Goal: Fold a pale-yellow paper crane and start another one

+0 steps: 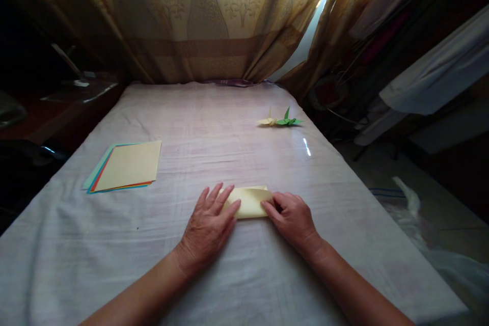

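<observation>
Paper (250, 201), folded and pale yellow, lies flat on the table (214, 127) near the front edge, about midway across. The left hand (208, 226) rests palm down, fingers spread over the paper's left end. The right hand (292, 219) presses fingertips on its right end; neither hand grips anything. A stack of coloured sheets (126, 167) sits well apart by the left edge. Two cranes (280, 120), yellow and green, stand near the right edge, further back. Curtains (206, 20) hang behind the far edge.
</observation>
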Action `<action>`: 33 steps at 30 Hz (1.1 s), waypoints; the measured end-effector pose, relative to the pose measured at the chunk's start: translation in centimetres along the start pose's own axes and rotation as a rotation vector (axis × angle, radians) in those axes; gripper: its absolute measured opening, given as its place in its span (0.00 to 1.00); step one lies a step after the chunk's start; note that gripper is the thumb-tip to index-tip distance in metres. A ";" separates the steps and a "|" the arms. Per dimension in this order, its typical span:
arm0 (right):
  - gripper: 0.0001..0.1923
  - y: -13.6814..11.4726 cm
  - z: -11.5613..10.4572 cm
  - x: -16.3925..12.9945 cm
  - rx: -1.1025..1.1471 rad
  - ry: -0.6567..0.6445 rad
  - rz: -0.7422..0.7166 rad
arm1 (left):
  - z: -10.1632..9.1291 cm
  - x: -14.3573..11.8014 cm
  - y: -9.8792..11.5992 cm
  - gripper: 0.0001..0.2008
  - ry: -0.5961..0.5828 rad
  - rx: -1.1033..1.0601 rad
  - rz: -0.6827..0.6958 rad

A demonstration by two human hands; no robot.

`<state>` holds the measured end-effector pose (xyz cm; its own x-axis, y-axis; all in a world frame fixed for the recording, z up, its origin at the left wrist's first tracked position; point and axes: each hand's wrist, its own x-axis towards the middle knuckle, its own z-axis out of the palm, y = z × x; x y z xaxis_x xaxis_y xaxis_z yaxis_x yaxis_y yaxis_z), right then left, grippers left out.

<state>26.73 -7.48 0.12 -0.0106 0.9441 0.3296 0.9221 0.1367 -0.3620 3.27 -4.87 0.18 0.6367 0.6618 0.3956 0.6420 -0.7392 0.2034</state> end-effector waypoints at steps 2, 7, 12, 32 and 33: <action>0.19 0.1 0.0 0.3 -0.010 -0.004 -0.020 | 0.2 0.0 0.8 0.18 -0.084 -0.009 0.090; 0.18 0.3 0.4 0.9 0.011 -0.043 0.029 | 0.6 -0.2 1.7 0.28 -0.216 -0.004 0.131; 0.12 0.2 0.7 0.7 0.030 -0.016 0.055 | 0.7 -0.4 1.4 0.30 -0.257 -0.037 0.115; 0.18 0.6 1.5 0.2 0.038 0.088 0.021 | 0.4 -0.3 1.7 0.29 -0.288 -0.114 0.066; 0.18 0.5 1.5 0.2 0.035 0.090 0.021 | 0.4 -0.3 1.7 0.29 -0.287 -0.118 0.062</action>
<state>26.67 -6.73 -1.28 0.0446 0.9164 0.3977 0.9075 0.1292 -0.3996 4.36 -6.27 0.02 0.7785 0.6106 0.1454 0.5546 -0.7776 0.2962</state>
